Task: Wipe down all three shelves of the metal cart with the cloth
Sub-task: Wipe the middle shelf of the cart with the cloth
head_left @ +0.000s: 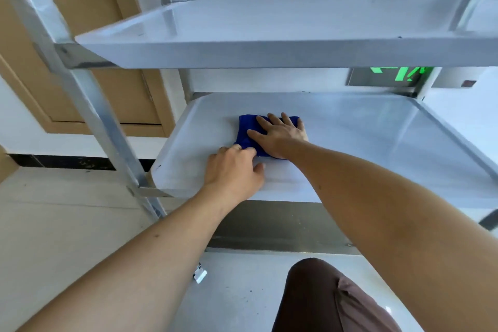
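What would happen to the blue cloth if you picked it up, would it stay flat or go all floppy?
The blue cloth would probably flop and droop, since it lies folded and soft-looking under the right hand. It likely weighs little for its size. It should slide easily on the smooth metal middle shelf, which may be why the left hand touches its corner.

1. Blue cloth: right half hidden under right hand; near corner covered by left hand fingertips.
2. Cart's top shelf: right end cut off by frame edge.
3. Middle shelf: right side runs out of frame.
4. Bottom shelf: mostly hidden behind arms & middle shelf.
5. Green sign: top blocked by top shelf, can't read it.
6. Knee: cut off at bottom edge.
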Available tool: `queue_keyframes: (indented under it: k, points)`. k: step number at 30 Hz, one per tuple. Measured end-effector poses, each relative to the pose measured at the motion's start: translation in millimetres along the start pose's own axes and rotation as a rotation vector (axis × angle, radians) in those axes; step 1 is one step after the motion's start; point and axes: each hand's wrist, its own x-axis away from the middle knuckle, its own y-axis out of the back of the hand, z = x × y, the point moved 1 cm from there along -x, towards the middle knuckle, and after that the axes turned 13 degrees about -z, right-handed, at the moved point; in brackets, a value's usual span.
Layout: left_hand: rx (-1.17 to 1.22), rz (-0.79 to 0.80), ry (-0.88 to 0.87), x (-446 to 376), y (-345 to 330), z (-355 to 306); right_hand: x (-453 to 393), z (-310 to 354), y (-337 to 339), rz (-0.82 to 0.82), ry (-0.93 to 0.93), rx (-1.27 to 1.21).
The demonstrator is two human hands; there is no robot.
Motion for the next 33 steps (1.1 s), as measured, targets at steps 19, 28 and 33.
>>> queue_keyframes:
  k: [19,28,33]
  points:
    - [0.064,0.074,-0.378,-20,-82,-256,53,-277,47,-0.09,-0.458,0.087]
    - [0.066,0.019,-0.353,-15,-83,-261,90,-311,59,-0.107,-0.565,0.123]
    - [0.079,0.015,-0.356,-15,-81,-259,118,-306,65,-0.107,-0.624,0.129]
